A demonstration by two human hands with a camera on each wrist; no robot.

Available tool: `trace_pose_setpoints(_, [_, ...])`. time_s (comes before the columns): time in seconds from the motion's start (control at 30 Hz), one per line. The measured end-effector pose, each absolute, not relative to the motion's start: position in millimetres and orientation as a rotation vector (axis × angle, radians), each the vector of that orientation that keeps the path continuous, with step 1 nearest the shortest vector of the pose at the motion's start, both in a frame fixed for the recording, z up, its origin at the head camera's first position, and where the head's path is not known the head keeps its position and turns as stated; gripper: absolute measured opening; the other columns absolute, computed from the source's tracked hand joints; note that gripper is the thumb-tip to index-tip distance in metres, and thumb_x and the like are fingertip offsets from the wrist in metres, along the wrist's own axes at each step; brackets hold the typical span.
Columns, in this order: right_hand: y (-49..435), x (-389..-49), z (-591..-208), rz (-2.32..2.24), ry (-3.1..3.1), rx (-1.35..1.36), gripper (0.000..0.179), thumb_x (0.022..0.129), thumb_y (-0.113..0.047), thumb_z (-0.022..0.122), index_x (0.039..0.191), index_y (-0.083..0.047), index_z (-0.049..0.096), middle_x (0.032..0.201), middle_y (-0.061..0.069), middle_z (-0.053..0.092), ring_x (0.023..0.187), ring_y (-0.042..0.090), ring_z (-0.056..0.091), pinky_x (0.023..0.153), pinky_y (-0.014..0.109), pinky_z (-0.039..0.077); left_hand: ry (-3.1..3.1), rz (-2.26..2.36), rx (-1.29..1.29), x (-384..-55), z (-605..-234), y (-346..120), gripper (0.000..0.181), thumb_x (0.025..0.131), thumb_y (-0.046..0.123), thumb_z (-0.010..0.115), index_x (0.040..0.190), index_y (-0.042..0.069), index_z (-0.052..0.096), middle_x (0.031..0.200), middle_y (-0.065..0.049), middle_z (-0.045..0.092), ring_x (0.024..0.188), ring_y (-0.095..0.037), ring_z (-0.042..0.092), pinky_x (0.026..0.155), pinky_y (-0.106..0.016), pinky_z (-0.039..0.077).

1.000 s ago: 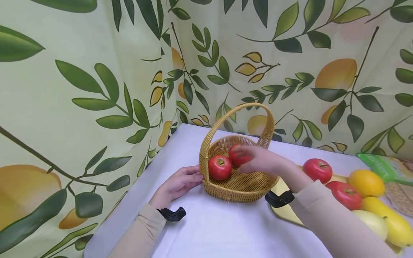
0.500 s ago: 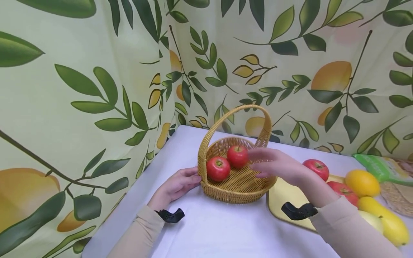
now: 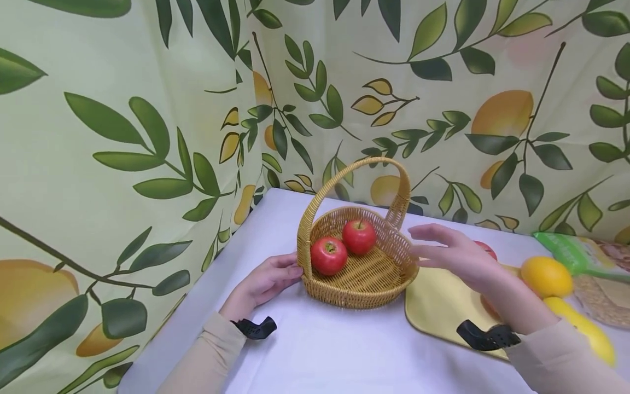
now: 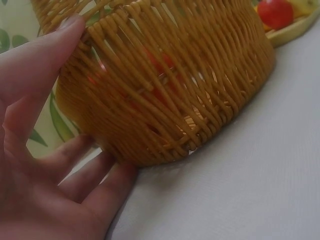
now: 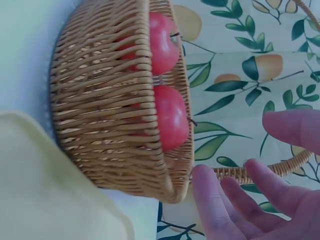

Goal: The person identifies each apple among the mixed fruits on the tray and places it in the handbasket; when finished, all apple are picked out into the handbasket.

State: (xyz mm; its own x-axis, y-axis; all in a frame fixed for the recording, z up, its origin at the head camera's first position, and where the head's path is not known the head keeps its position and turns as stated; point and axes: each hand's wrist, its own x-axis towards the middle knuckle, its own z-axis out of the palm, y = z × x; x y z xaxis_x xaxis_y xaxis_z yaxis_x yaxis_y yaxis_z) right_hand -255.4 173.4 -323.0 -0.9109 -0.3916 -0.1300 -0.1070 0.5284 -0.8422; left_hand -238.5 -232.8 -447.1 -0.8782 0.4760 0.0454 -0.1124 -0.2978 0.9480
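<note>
the right grip (image 3: 450,254) is hovering released, fingers spreading just beside the right rim of the basket (image 3: 354,300); the left grip (image 3: 268,279) is resting loosely against its left side. two apples (image 3: 328,256) are lying inside, toward the left. the basket is standing on the tabletop (image 3: 320,350), left of a tray (image 3: 433,309). farther right, an orange (image 3: 546,277) is sitting near a bag (image 3: 590,257).

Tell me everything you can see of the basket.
The basket is a shallow, rounded, golden-brown bowl of open weave, wicker by its look, with one tall arched handle. It stands upright on the white table, left of the yellow tray. Two red apples lie inside, toward its left and back. The left hand touches its left side. Contact with the right hand is unclear.
</note>
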Motion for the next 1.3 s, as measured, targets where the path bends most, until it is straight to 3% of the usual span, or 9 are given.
trace_pose_setpoints(0.17, [181,-247,-325,-1.375,2.47,-0.443,0.061,0.099,-0.035,0.068,0.149,-0.007,0.047,0.151,0.02,0.048,0.124,0.036,0.058,0.088,0.036,0.06,1.566,2.236,0.478,-237,-446,-234,0.042,0.097,-0.007,0.056,0.124,0.018,0.075,0.143,-0.005,0.058,0.126,-0.016,0.058,0.112,-0.036,0.043])
trace_pose_setpoints(0.33, [189,-242,-327,-1.396,2.494,-0.413,0.062,0.099,-0.034,0.068,0.149,-0.005,0.046,0.15,0.021,0.047,0.126,0.037,0.056,0.088,0.034,0.06,1.557,2.243,0.477,-236,-446,-232,0.041,0.097,-0.007,0.056,0.134,0.007,0.068,0.137,-0.005,0.063,0.123,-0.017,0.06,0.111,-0.037,0.045])
trace_pose_setpoints(0.6, [202,-240,-337,-1.442,2.466,-0.393,0.065,0.099,-0.032,0.069,0.149,0.001,0.044,0.149,0.023,0.048,0.125,0.034,0.056,0.088,0.037,0.061,1.533,2.259,0.48,-236,-449,-231,0.04,0.096,-0.006,0.058,0.124,0.017,0.074,0.134,-0.004,0.065,0.12,-0.016,0.061,0.11,-0.036,0.046])
trace_pose_setpoints(0.73, [210,-241,-342,-1.47,2.439,-0.412,0.064,0.1,-0.029,0.069,0.149,0.004,0.044,0.148,0.025,0.048,0.123,0.031,0.058,0.088,0.038,0.061,1.535,2.253,0.489,-236,-449,-233,0.039,0.096,-0.004,0.059,0.128,0.014,0.073,0.135,-0.005,0.064,0.121,-0.016,0.061,0.111,-0.036,0.045])
trace_pose_setpoints(0.9, [222,-241,-347,-1.47,2.446,-0.399,0.061,0.101,-0.028,0.066,0.149,0.002,0.043,0.148,0.023,0.046,0.115,0.017,0.061,0.088,0.036,0.061,1.551,2.243,0.492,-236,-448,-233,0.04,0.097,-0.003,0.059,0.135,0.004,0.066,0.136,-0.005,0.063,0.122,-0.017,0.06,0.111,-0.037,0.045])
trace_pose_setpoints(1.07, [232,-239,-352,-1.464,2.468,-0.36,0.058,0.102,-0.026,0.064,0.149,0.001,0.043,0.146,0.024,0.046,0.11,0.01,0.062,0.087,0.035,0.061,1.552,2.258,0.48,-238,-446,-231,0.04,0.095,-0.006,0.058,0.124,0.017,0.074,0.134,-0.005,0.065,0.121,-0.016,0.061,0.111,-0.036,0.045])
trace_pose_setpoints(1.17, [237,-236,-357,-1.435,2.482,-0.318,0.059,0.103,-0.026,0.064,0.15,0.002,0.042,0.146,0.026,0.046,0.109,0.013,0.064,0.085,0.035,0.061,1.556,2.254,0.471,-237,-446,-232,0.042,0.095,-0.006,0.057,0.121,0.021,0.076,0.136,-0.006,0.064,0.122,-0.016,0.061,0.112,-0.036,0.044])
trace_pose_setpoints(1.3, [247,-235,-362,-1.305,2.546,-0.258,0.066,0.1,-0.036,0.066,0.152,-0.004,0.043,0.15,0.025,0.044,0.126,0.032,0.052,0.084,0.033,0.059,1.565,2.246,0.468,-237,-446,-233,0.041,0.096,-0.005,0.058,0.127,0.017,0.073,0.141,-0.007,0.06,0.125,-0.016,0.059,0.113,-0.037,0.043])
